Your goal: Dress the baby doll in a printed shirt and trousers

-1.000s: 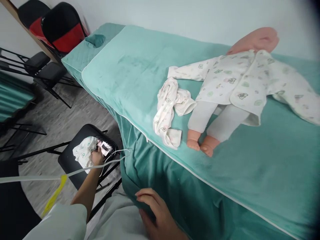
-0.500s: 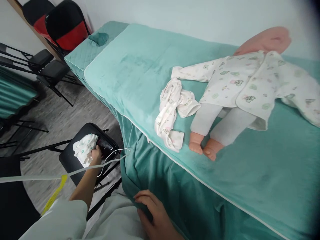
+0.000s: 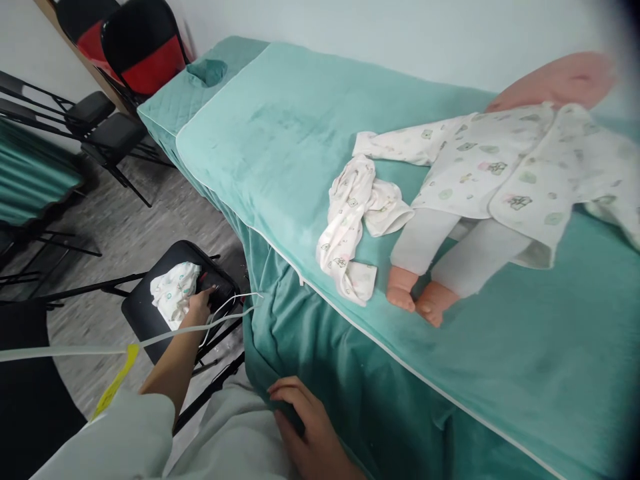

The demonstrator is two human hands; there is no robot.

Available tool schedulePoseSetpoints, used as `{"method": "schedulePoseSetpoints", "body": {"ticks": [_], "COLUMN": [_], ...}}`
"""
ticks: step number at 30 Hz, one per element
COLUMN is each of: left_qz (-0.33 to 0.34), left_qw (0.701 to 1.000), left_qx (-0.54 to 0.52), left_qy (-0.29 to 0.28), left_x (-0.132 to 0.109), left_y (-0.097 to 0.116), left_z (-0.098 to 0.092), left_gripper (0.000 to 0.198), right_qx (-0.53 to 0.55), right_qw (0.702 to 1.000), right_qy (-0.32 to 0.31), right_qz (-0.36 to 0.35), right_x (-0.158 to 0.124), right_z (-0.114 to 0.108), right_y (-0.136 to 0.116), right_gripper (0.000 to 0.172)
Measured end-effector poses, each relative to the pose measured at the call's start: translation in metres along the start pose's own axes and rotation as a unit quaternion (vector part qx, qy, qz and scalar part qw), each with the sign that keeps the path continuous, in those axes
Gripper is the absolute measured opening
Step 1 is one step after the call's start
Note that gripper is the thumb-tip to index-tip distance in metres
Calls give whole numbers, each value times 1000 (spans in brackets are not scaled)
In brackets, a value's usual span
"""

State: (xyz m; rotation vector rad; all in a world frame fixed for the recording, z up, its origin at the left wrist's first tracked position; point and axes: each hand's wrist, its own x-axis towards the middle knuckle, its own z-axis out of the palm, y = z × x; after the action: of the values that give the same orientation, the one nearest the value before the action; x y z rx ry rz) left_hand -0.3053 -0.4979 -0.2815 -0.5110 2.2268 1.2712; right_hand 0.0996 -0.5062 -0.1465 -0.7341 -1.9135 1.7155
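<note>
My left hand (image 3: pixel 200 305) reaches down to a black folding chair (image 3: pixel 137 313). Its index finger stretches out over a dark, flat, phone-like device (image 3: pixel 220 288) on the seat, touching or very near it. Beside that hand lies a bunched white cloth (image 3: pixel 175 290) with small green prints. Loosely curved, with thumb and fingers apart, my right hand (image 3: pixel 313 427) rests by my lap and holds nothing. On the bed a baby doll (image 3: pixel 520 167) lies on its back in a printed white jacket and pale leggings. Printed baby trousers (image 3: pixel 350 223) lie crumpled beside its legs.
The bed (image 3: pixel 260 147) has a green cover and stands against a white wall. A white cable (image 3: pixel 170 339) with a yellow tag (image 3: pixel 117 383) crosses in front of my left arm. More folding chairs (image 3: pixel 143 50) stand at the far left.
My left index finger has stretched out over the dark device. The view has shifted slightly, so the bed and doll appear farther right. My right hand stays in place.
</note>
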Motion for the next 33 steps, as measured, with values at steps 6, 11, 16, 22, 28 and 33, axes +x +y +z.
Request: {"method": "schedulePoseSetpoints", "body": {"ticks": [6, 11, 16, 22, 28, 33], "left_qz": [-15, 65, 129, 117, 4, -14], "left_qw": [999, 990, 946, 902, 891, 884], "left_qx": [-1, -23, -31, -28, -97, -120], "left_qy": [-38, -124, -295, -415, -442, -451], "left_x": [1, -7, -39, -83, -102, -109], "left_y": [9, 15, 34, 37, 16, 14], "left_z": [20, 4, -5, 8, 20, 23], "left_gripper": [17, 43, 61, 40, 50, 60], "right_qx": [-22, -27, 90, 327, 302, 304], "right_qw": [1000, 999, 992, 934, 941, 938], "right_qy": [-1, 17, 89, 23, 72, 87], "right_qz": [-9, -7, 19, 140, 133, 143], "right_x": [7, 23, 103, 225, 241, 236], "right_z": [-3, -27, -29, 41, 64, 59], "right_y": [-1, 7, 46, 100, 121, 127], "right_gripper": [33, 27, 32, 92, 69, 53]}}
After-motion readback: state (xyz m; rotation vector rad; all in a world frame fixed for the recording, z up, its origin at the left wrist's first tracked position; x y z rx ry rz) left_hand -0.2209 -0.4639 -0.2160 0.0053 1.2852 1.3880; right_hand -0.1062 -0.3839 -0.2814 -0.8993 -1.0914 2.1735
